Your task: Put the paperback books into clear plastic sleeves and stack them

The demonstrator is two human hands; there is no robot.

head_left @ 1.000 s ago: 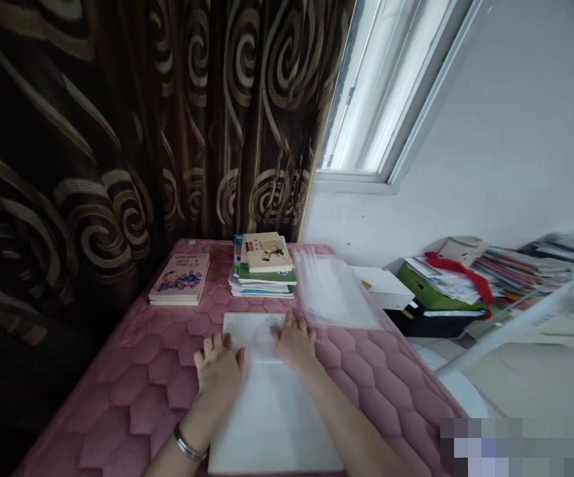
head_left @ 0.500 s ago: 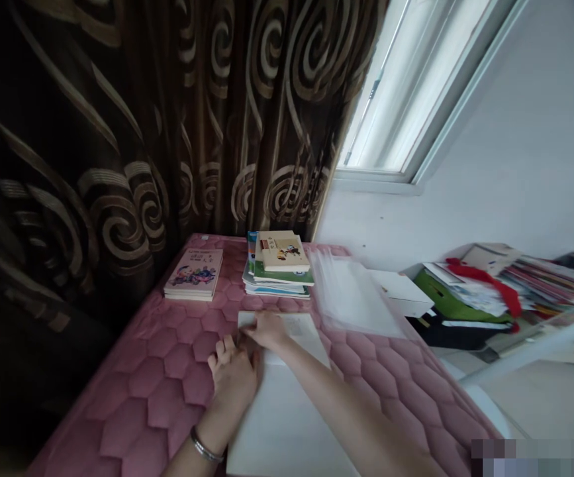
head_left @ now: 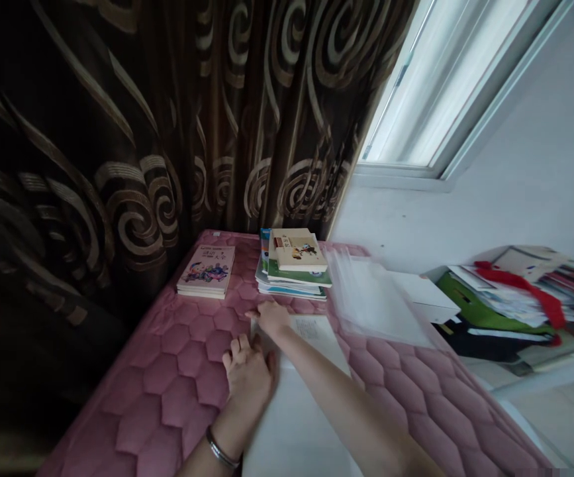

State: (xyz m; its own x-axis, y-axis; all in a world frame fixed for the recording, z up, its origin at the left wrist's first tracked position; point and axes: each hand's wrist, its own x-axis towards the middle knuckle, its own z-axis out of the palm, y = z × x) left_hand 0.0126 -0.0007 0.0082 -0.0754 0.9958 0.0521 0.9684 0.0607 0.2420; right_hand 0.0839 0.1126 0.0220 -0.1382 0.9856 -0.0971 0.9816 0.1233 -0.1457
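White, long, flat paper (head_left: pixel 296 417) lies on pink padded cloth (head_left: pixel 155 404); the left hand (head_left: pixel 249 376), fingers loose and bent, rests at its left edge, maybe to steady it; the right hand (head_left: pixel 273 319) covers its far-left corner, but I cannot tell if those fingers pinch

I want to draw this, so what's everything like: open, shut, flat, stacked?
Pink books: shut, stacked.
Book pile: uneven, books shut.
White paper: flat, print at far end.
Plastic: flat, layered.
Curtain: hanging in folds.
Window: bright; can't tell if open.
Left hand: loosely curled, at paper's left edge.
Right hand: at paper's far left corner.
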